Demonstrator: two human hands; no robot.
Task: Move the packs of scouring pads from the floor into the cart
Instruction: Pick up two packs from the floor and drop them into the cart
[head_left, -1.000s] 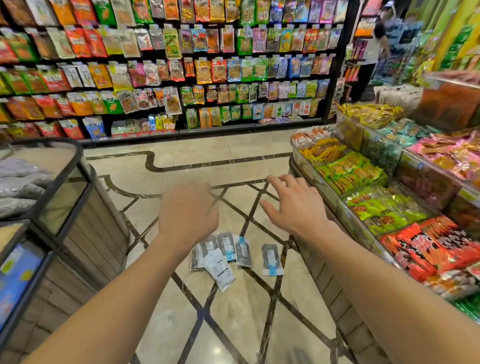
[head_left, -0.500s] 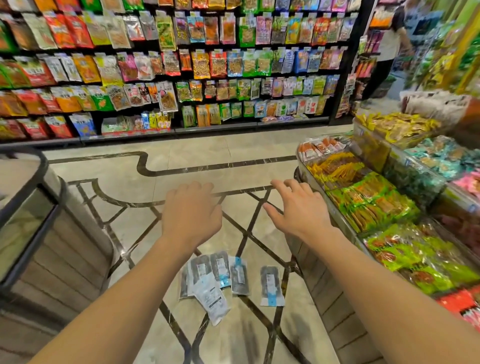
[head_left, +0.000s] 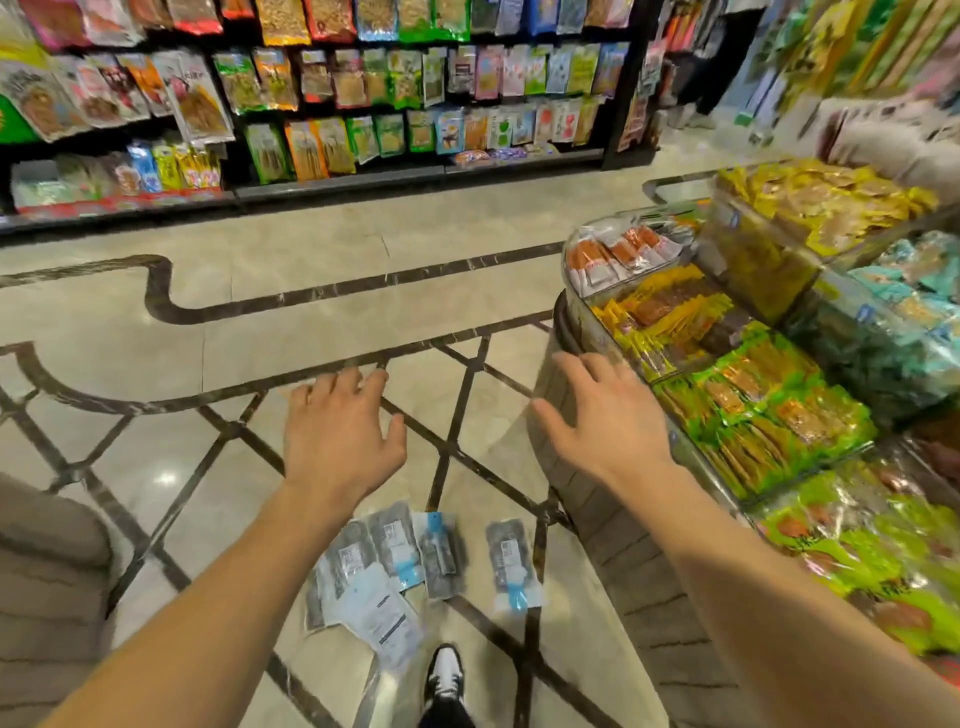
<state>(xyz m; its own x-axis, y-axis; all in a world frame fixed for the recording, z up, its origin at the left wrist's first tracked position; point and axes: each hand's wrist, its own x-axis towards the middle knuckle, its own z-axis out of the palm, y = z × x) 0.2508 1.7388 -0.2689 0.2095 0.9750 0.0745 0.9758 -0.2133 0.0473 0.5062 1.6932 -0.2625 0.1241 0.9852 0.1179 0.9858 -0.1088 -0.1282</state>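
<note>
Several flat clear packs of dark scouring pads with blue-and-white labels lie fanned out on the marble floor, low in the head view. One pack lies apart to their right. My left hand hovers above the pile, fingers spread, holding nothing. My right hand is stretched forward over the edge of the snack stand, fingers spread and empty. No cart shows in view.
A tiered snack stand with wood-panel sides fills the right. A wall shelf of snack bags runs across the back. A wood-panel counter sits at the lower left. My shoe stands just below the packs.
The view has swung right and down: the left counter has slid mostly out of frame and the packs sit lower. Both hands stay outstretched and empty. A shoe has come into view.
</note>
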